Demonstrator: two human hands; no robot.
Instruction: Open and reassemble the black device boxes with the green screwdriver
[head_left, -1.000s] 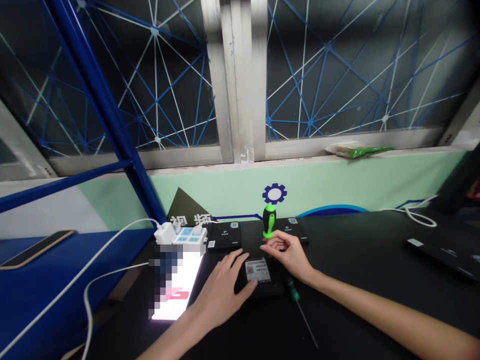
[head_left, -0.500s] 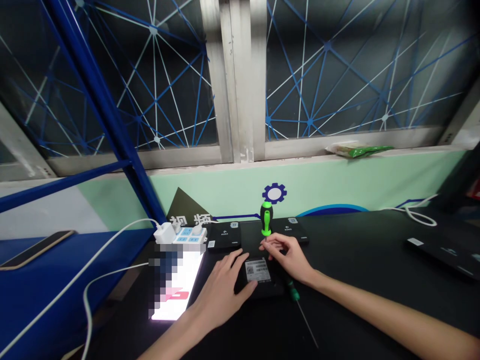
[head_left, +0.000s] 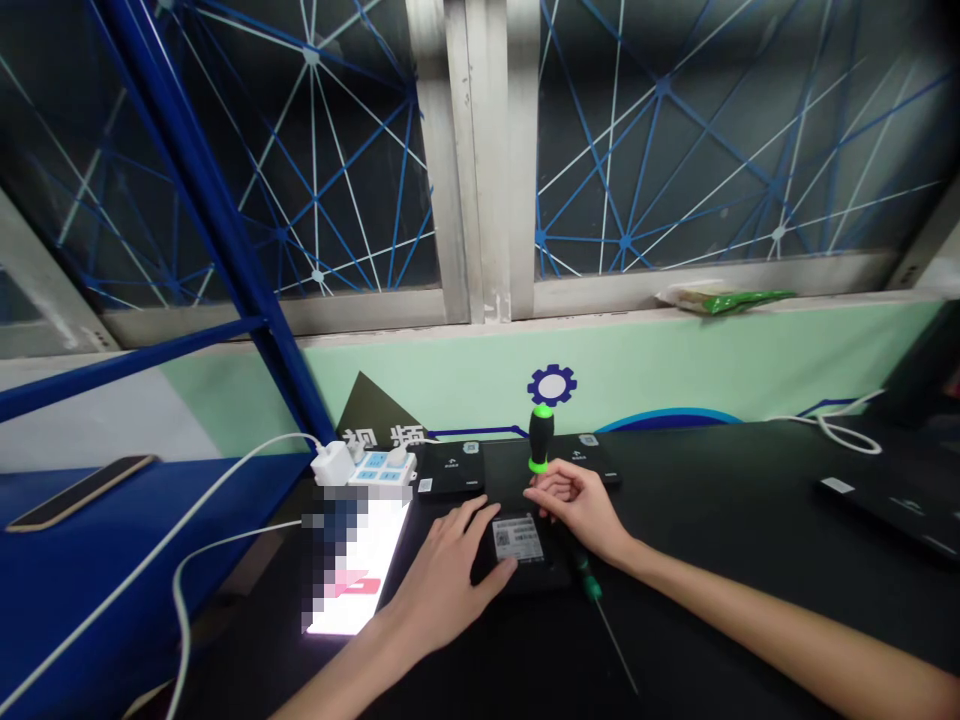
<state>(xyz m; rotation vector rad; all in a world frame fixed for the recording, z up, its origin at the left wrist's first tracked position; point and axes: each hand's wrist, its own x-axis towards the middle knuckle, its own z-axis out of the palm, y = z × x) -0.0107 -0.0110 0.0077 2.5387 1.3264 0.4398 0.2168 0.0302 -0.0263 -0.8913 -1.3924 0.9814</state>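
A small black box with a white label lies on the black table. My left hand rests flat on the box's left side, fingers spread. My right hand pinches the shaft of a green-and-black screwdriver, which stands upright with its tip at the box's far edge. A second green screwdriver with a long thin shaft lies on the table just right of the box, under my right wrist.
Several flat black boxes lie behind the hands. A white power strip with cables sits at the left, a lit phone screen beside it. A phone rests on the blue shelf. Black devices lie far right.
The screwdriver handle has turned and swayed slightly in my right fingers. My left hand has stayed on the box. The view shifted a little.
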